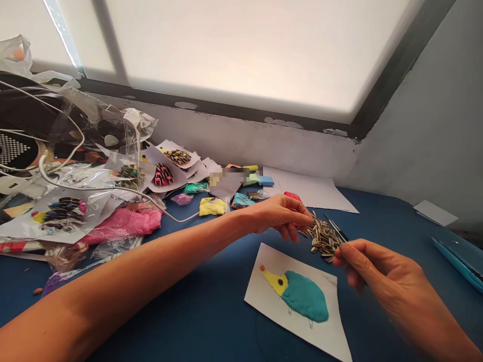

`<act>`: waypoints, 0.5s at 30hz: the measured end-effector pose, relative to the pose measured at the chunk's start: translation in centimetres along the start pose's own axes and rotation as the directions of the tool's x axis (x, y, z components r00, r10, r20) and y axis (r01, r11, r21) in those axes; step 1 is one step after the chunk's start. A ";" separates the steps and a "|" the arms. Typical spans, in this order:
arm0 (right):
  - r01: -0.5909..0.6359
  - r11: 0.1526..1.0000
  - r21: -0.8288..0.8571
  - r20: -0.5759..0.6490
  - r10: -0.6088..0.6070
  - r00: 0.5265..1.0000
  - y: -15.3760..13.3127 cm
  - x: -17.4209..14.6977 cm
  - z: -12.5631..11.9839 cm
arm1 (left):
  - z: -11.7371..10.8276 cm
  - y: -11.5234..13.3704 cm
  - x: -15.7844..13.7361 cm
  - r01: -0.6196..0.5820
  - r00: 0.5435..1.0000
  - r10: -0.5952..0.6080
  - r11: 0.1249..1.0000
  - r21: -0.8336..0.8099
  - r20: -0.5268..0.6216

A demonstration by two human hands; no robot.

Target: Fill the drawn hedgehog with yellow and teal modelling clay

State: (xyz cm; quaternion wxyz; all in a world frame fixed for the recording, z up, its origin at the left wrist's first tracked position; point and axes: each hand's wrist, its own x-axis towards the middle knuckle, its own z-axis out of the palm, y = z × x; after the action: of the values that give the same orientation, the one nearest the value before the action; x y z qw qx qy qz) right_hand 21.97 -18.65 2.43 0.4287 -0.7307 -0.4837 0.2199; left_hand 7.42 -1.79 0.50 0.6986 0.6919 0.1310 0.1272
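My left hand [286,215] reaches over the left edge of a pile of striped sunflower seeds [323,235]. Its thumb and forefinger are pinched together; what lies between them is too small to make out. At the pile's right side my right hand [373,271] is closed, thumb against forefinger, and anything in its fingertips is hidden among the seeds behind. Below both hands lies a white card [271,311] with a clay hedgehog [305,296]: teal body, yellow face, dark eye and orange nose. Its legs are drawn lines. A thin pointed tool [337,229] lies beside the seeds.
Finished hedgehog cards [164,173] and plastic wrapping crowd the left side. A yellow clay packet [213,206] sits among other coloured packets. A white cable [113,189] crosses there. White paper [305,188] lies at the back, a blue case [458,266] at the right.
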 end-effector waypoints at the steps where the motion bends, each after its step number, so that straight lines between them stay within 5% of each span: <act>1: 0.006 1.000 -0.002 -0.018 -0.006 1.000 0.0 0.0 0.0 | -0.1 -0.2 0.1 -0.002 1.000 0.003 1.000 0.025 -0.022; 5: 0.016 1.000 -0.016 -0.029 -0.017 0.999 0.4 0.0 0.3 | 0.1 -0.8 0.3 0.017 0.994 0.011 0.967 0.253 -0.111; 8: 0.040 0.999 -0.015 -0.017 -0.040 0.999 0.6 -0.1 0.5 | 0.7 -0.7 0.3 -0.027 0.997 0.062 0.852 0.523 -0.049; 15: 0.163 0.971 -0.175 -0.021 -0.170 0.985 0.7 -1.6 0.6 | 3.6 -1.5 -0.1 -0.064 0.989 0.145 0.232 0.971 0.031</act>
State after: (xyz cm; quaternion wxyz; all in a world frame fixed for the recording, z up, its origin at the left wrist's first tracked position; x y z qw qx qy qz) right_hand 21.19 -19.91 1.39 0.3891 -0.7258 -0.5528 0.1272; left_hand 8.57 -5.24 -0.96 0.1087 0.9775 0.1577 0.0882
